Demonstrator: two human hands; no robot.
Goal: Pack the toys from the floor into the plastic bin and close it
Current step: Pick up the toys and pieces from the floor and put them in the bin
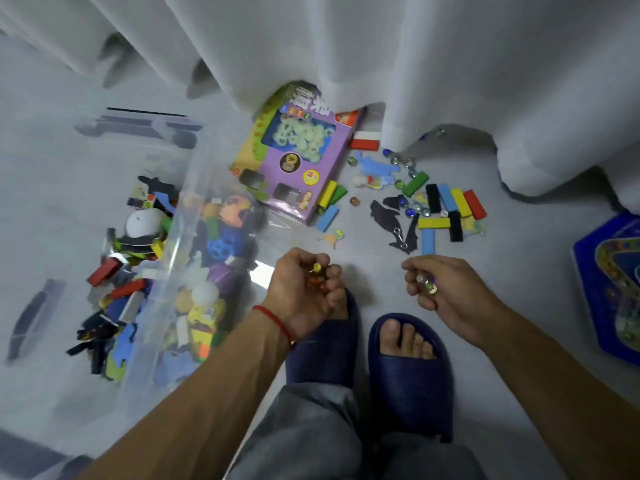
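Note:
My left hand (304, 289) is curled around several marbles, yellow and red ones showing between the fingers. My right hand (446, 292) also cups a few clear marbles. Both hover above the floor in front of my feet. The clear plastic bin (183, 216) stands open at the left, holding blocks, foam animal shapes and balls. On the floor ahead lie coloured wooden blocks (446, 209), loose marbles (412, 206), black and blue foam animal shapes (388, 216) and a purple game box (298, 161).
White curtains (381, 64) hang down to the floor behind the toys and partly cover the purple box. A blue hexagonal game board (613, 285) lies at the right edge. My feet in dark blue slippers (408, 372) stand just below the hands.

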